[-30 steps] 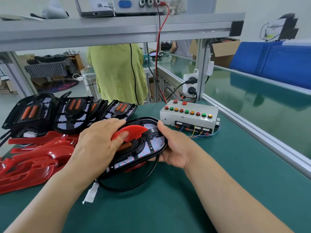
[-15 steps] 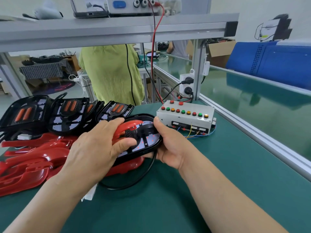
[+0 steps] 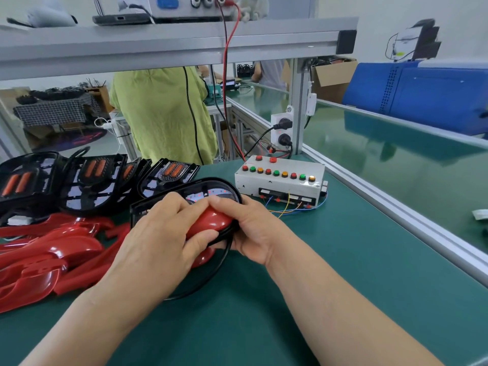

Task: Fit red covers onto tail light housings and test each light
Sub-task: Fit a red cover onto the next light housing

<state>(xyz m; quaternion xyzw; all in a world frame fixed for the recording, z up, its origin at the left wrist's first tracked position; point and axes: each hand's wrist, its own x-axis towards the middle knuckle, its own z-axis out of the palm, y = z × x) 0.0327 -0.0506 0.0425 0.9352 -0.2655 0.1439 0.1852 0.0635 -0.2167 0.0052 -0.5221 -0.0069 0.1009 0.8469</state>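
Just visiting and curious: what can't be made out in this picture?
All in the head view:
Whether the red cover sits fully in the black housing: left hand and right hand hide the seam.
Button box labels: too small.
Spare covers pile: cut by left edge.

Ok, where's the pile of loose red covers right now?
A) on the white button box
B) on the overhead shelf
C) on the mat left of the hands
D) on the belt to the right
C: the loose red covers lie on the green mat left of the left hand, which with the right hand grips the red cover on the held housing.
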